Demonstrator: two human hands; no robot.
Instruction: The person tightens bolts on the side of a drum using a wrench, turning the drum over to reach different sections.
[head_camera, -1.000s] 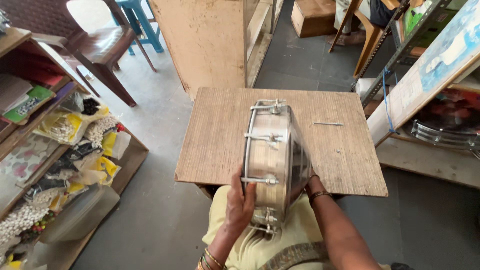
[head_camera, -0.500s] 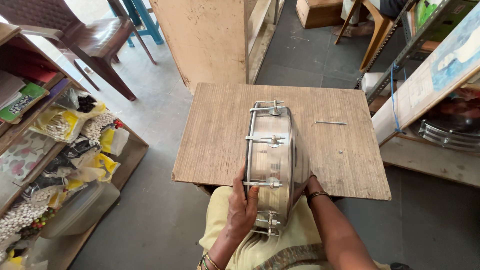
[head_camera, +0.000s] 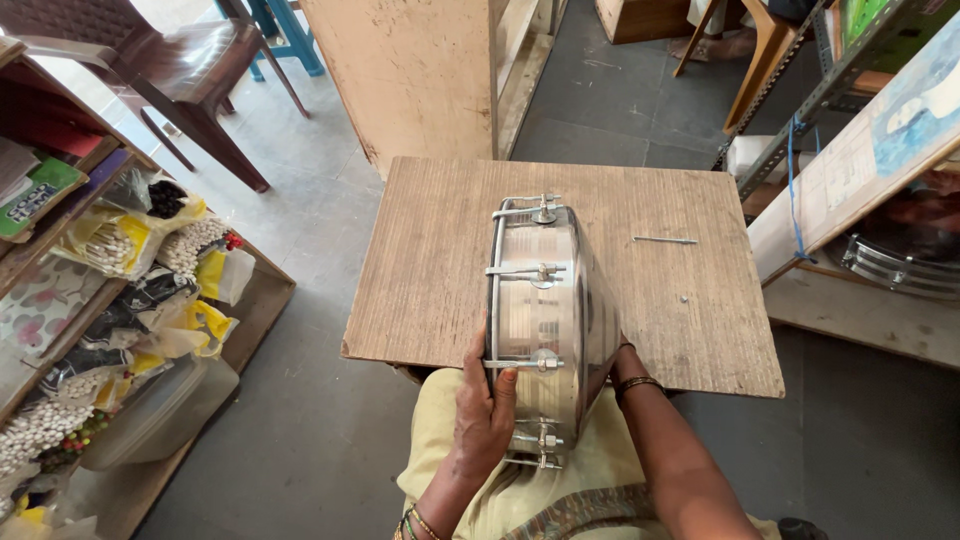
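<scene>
We see the metal drum shell on edge on the tabletop; left hand grips its rim; right hand mostly hidden behind it, grip unclear; tension rods fitted; a loose rod lies beyond the hands.

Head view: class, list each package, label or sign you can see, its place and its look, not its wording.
Yellow-and-clear plastic packets: left shelf, holding white sticks.
Green flat package: left shelf, upper edge.
Painted board: right, leaning, blue and cream.
No screens.
</scene>
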